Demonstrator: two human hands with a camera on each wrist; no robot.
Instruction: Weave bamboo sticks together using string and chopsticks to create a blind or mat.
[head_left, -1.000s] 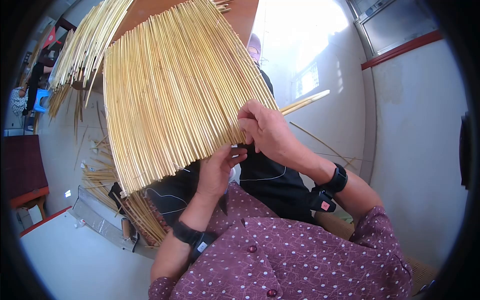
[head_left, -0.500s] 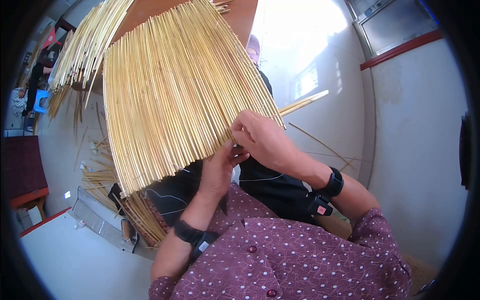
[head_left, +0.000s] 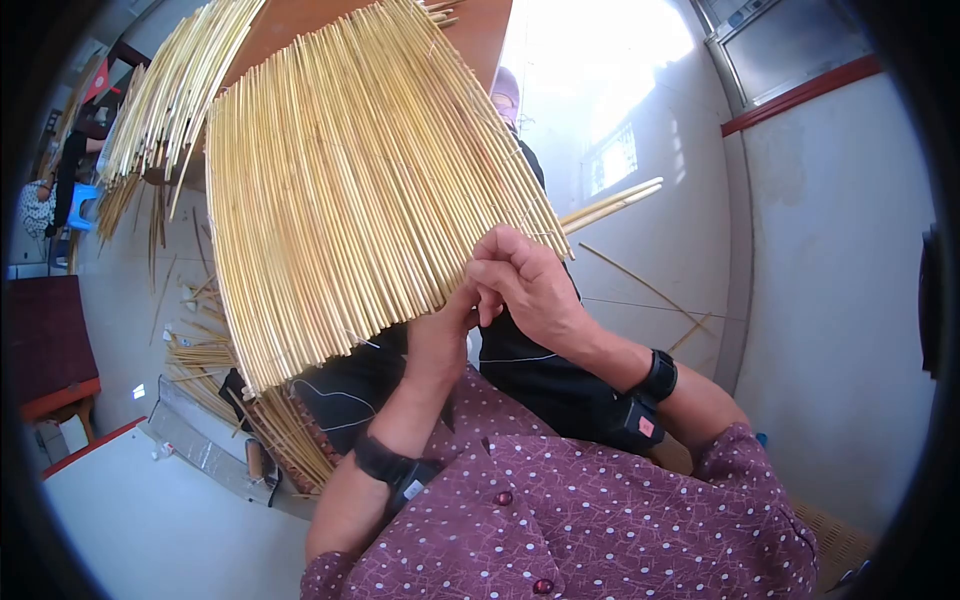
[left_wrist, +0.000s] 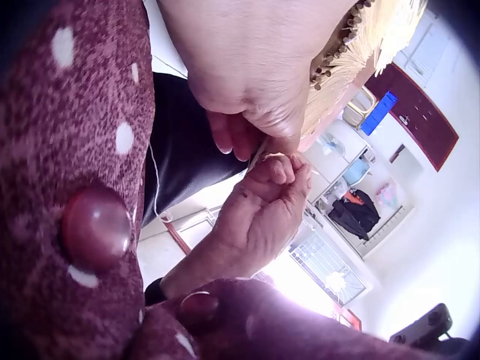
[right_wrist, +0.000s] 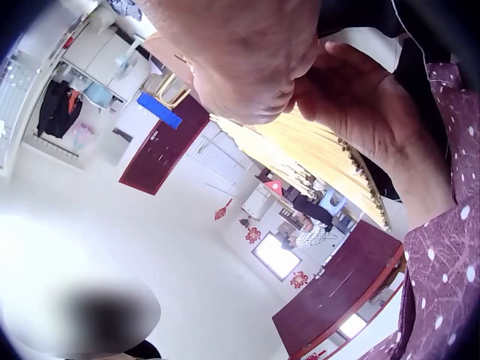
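A mat (head_left: pixel 330 190) of pale, straight stalks slopes from the table down toward the person's lap. At its near edge, right of the middle, the left hand (head_left: pixel 437 345) pinches the mat's border from below. The right hand (head_left: pixel 535 300) meets it there, its fingers curled and thumb against them. In the left wrist view, a thin pale strand (left_wrist: pixel 259 153) shows at the right hand's (left_wrist: pixel 259 214) fingertips, which pinch it close to the left hand's (left_wrist: pixel 255 67) thumb. The right wrist view shows the left hand's (right_wrist: pixel 375 112) palm beside the mat; the right hand hides the pinched spot.
White thread (head_left: pixel 335 390) trails over the dark trousers. More stalks (head_left: pixel 190 75) lie stacked on the brown table (head_left: pixel 470 40), with others (head_left: pixel 205 345) on the floor at left. Two thick stalks (head_left: pixel 615 203) jut out right of the mat. Another person (head_left: pixel 507 95) is beyond it.
The right hand has shifted slightly left and down to the left hand, its fingers curling tighter. The left hand has turned slightly and moved up under the edge. The mat stays in place.
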